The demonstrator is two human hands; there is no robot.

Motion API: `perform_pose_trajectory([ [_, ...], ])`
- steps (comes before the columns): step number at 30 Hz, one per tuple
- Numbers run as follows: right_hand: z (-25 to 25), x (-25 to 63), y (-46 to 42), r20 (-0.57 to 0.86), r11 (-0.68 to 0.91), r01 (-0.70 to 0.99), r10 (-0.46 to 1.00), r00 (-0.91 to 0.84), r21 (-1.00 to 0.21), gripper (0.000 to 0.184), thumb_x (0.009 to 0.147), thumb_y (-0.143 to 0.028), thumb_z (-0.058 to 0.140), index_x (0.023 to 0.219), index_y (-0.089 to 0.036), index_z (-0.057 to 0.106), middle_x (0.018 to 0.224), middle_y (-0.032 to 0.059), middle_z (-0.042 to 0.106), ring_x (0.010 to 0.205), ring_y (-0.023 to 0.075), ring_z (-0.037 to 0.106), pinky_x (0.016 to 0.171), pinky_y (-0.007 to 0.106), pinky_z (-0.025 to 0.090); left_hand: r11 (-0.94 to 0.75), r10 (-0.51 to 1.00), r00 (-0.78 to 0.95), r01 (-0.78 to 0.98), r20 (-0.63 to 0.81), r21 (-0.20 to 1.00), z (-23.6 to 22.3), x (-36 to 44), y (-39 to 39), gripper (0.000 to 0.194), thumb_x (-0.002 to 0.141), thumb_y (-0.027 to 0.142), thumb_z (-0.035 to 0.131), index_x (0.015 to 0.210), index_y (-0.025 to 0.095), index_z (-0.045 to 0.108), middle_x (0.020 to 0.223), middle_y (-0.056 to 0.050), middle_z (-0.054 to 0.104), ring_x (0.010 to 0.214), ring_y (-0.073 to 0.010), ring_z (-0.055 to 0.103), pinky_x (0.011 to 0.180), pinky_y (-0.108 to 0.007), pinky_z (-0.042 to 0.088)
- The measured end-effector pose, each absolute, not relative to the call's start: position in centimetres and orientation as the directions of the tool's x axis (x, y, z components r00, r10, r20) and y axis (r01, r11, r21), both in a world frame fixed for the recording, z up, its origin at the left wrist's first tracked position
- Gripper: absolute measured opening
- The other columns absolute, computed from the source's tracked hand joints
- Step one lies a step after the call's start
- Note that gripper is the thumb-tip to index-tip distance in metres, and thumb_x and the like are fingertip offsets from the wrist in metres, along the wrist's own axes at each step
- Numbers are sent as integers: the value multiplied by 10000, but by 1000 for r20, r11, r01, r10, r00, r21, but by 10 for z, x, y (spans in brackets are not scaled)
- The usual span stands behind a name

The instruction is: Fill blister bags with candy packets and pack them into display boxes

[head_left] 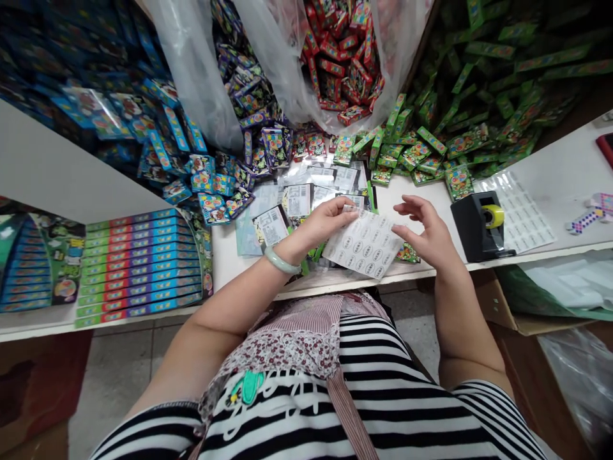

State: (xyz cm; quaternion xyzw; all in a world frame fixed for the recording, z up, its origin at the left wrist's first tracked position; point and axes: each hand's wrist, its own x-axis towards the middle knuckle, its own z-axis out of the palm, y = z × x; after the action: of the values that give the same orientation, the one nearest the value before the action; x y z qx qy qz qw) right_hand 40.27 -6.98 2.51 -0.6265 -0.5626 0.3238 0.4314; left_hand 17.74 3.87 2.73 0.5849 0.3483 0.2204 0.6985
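My left hand [330, 221], with a pale bangle [283, 260] on its wrist, pinches the upper left part of a sheet of oval stickers [364, 246]. The sheet is tilted in front of me, just over the table's front edge. Beside its right corner is my right hand [422, 231], thumb and fingers apart, with nothing visible between them. Under and behind the sheet lie flat printed packs [297, 199] with barcodes, partly hidden by my left hand. A small green box [408, 253] shows below my right fingers.
Blue boxes [211, 207], purple boxes [276, 145], red boxes [352, 64] and green boxes [431, 140] are heaped at the back. Stacked multicoloured boxes [138, 265] stand left. On the right are a black tape dispenser [472, 233] and another sticker sheet [522, 214].
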Motion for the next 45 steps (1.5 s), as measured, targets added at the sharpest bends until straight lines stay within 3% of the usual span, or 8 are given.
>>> perform_pose_trajectory([
  [5,6,413,-85,-176,-194,94,969,173,-976,607,693,-438,788,1206,-264,513,964,27,705,921,236,684,849,402,542,240,734,638,76,-233,968,25,179,41,246,754,345,731,813,158,582,719,30,561,665,-94,511,656,-219,415],
  [9,-2,409,-85,-181,-184,-20,935,304,-983,479,714,-419,748,1109,-272,520,801,-19,652,780,197,656,748,343,543,273,724,629,117,-284,955,21,183,44,214,712,281,752,802,143,617,724,23,599,646,-89,525,627,-212,416],
  [16,-15,438,-97,0,-176,373,904,427,-911,478,784,-427,667,1192,-236,509,1005,69,680,937,248,653,866,435,523,322,678,601,275,-424,906,3,203,57,119,724,148,693,791,141,595,680,31,595,580,-93,564,551,-205,448],
  [21,-21,449,-126,-95,-168,772,986,139,-614,491,754,-348,734,1210,-219,604,1236,138,655,1205,361,551,1012,553,446,227,754,515,378,-408,897,-14,207,71,106,736,115,683,739,150,583,553,65,524,448,-62,464,466,-178,369],
  [27,-17,445,-126,-141,-39,879,990,-32,-476,453,813,-269,654,1259,-197,618,1206,135,674,1142,356,579,953,526,474,183,795,454,454,-403,872,-18,206,80,111,754,122,667,716,162,571,510,53,515,416,-92,456,473,-221,377],
  [31,5,470,-137,-51,-89,934,996,76,-345,419,793,-259,657,1206,-186,648,1126,149,695,1036,367,613,898,526,488,207,790,467,406,-396,890,-18,205,79,150,709,113,716,804,155,608,579,41,560,478,-100,510,510,-226,415],
  [37,34,473,-142,151,-5,869,984,91,-495,435,843,-288,660,1270,-225,597,1195,126,646,1121,332,588,995,505,467,234,729,557,344,-398,909,-23,231,60,153,721,143,706,836,156,606,607,50,540,493,-89,484,515,-215,389],
  [45,-10,432,-108,-141,-67,889,990,2,-453,464,769,-190,741,1221,-173,638,1177,145,626,1113,336,588,991,495,493,-424,702,704,533,-105,732,-8,247,50,227,797,205,660,1012,135,668,975,-106,678,946,-244,607,899,-373,479],
])
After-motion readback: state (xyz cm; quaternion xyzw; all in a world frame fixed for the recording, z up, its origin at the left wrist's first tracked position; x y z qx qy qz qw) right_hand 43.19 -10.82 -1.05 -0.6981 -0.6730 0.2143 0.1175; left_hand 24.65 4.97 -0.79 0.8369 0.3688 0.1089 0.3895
